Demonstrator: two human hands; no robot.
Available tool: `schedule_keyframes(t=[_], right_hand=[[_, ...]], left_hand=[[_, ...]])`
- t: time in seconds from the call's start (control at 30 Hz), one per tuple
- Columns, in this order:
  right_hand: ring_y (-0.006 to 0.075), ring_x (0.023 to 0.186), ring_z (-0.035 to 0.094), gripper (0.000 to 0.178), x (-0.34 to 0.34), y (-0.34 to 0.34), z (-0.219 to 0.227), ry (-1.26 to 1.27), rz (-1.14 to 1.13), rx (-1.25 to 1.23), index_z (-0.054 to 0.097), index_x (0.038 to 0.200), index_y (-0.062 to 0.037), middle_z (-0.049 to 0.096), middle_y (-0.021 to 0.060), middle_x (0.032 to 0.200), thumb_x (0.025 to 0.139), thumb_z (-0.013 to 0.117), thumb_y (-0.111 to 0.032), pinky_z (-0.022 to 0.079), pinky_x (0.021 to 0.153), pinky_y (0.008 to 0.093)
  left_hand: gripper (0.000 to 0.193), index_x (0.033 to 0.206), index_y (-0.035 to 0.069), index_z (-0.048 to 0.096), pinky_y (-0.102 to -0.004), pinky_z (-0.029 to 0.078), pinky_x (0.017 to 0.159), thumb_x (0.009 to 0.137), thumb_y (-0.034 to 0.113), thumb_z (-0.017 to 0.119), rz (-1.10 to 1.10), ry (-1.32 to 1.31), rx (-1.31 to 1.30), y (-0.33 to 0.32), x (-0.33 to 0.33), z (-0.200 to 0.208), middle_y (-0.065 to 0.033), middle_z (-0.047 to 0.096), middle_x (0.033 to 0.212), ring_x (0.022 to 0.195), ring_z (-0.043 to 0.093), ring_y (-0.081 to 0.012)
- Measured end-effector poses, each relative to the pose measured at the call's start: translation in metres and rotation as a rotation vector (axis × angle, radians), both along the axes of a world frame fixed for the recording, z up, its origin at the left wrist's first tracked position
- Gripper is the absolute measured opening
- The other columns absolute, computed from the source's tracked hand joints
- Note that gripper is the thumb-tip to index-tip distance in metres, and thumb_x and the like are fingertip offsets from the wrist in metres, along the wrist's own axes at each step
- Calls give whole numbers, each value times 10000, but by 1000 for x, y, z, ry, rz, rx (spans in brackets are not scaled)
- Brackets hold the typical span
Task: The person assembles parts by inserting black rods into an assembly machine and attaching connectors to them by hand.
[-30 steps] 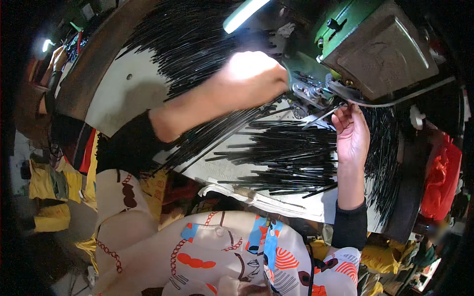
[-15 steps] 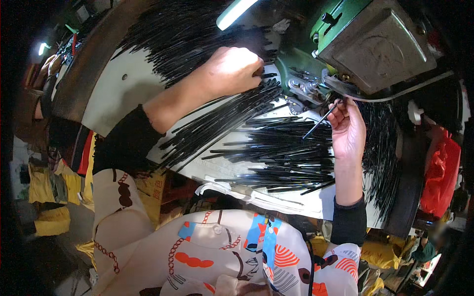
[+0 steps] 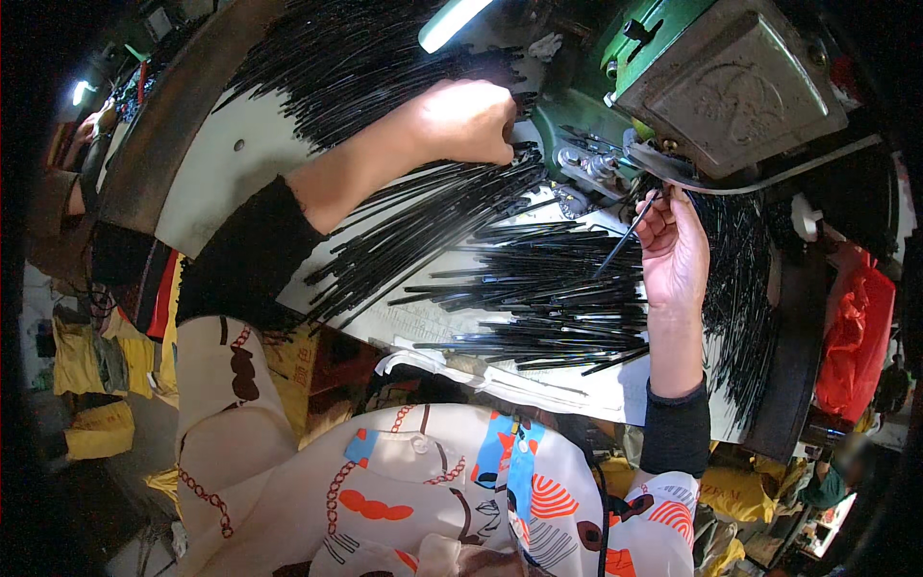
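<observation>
Slightly lower and closer to the machine than half a second ago, the left hand [image 3: 468, 120] now rests curled, fingers pressed together, on the upper end of a long bundle of thin black plastic rods [image 3: 423, 231] that slants across the white desk [image 3: 207, 178] toward its near-left edge, apparently pinning the bundle so single rods can be drawn off. The right hand [image 3: 673, 252], little changed in place, pinches one thin black rod [image 3: 627, 234] between thumb and fingertips, its upper tip angled up toward the metal fittings at the base of the green cast-metal machine [image 3: 711, 77] at the desk's far-right corner, seemingly lined up for feeding. Between the hands, a loose fan of black rods [image 3: 538, 298] lies flat mid-desk, within easy reach. More rods are heaped along the far edge beneath a lit tube lamp [image 3: 454, 21]. A red plastic bag [image 3: 856, 337] hangs beyond the right edge.
</observation>
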State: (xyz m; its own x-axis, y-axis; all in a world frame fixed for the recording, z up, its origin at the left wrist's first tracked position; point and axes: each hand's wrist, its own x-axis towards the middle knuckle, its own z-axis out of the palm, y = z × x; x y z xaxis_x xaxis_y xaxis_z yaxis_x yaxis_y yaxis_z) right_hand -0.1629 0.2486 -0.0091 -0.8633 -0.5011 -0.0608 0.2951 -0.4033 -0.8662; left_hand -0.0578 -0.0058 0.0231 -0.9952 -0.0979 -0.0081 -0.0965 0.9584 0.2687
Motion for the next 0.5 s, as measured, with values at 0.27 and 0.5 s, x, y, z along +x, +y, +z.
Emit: schedule_keyframes(t=[0.27,0.5], right_hand=[[172,691,643,159,-2,-2,-3,-4,44,-1,577,988,-33,645,82,805,902,529,-157,547,599,253],[159,693,640,170,1,-2,0,-40,-27,47,592,995,-42,647,75,820,878,579,-165,545,592,241]], left_hand=[[265,818,20,656,-413,517,687,714,254,586,-46,137,-27,-5,-1,-7,-202,628,747,715,628,-347],[250,759,15,648,-415,527,654,725,256,589,-88,186,-117,5,-2,-9,-192,625,707,686,635,-340]])
